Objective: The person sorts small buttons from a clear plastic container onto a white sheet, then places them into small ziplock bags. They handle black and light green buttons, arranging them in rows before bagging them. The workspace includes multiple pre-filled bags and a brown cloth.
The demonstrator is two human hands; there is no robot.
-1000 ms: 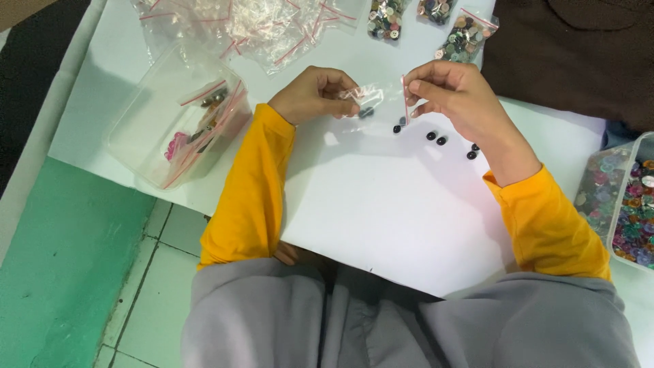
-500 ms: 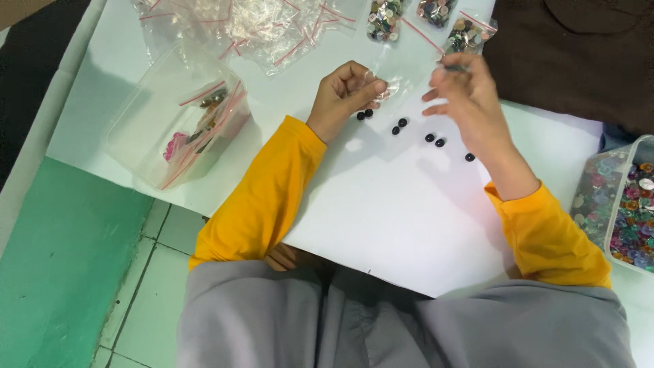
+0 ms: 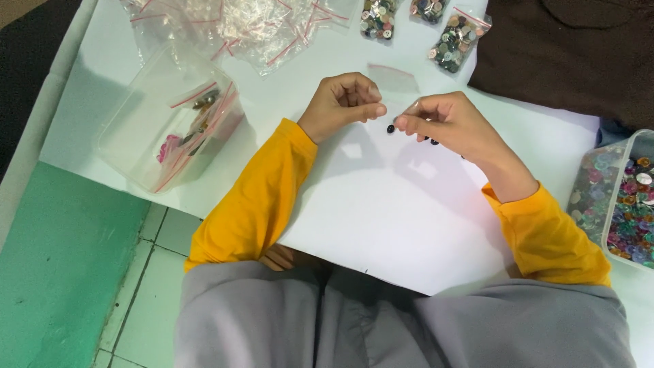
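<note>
Over the white counter [image 3: 381,225], the left hand [image 3: 344,102] is curled shut, thumb pressed to fingers on a small clear zip bag with a red strip [image 3: 394,78], while the right hand [image 3: 443,123] pinches together just beside a small black button [image 3: 391,128] lying on the counter; whether it grips anything, I cannot tell. Doing this well means holding the bag mouth steady and taking one button per pinch. Open room lies toward the body; a clear plastic box [image 3: 146,129] sits left, a tray of coloured buttons [image 3: 623,204] right, a pile of empty bags [image 3: 231,24] beyond.
</note>
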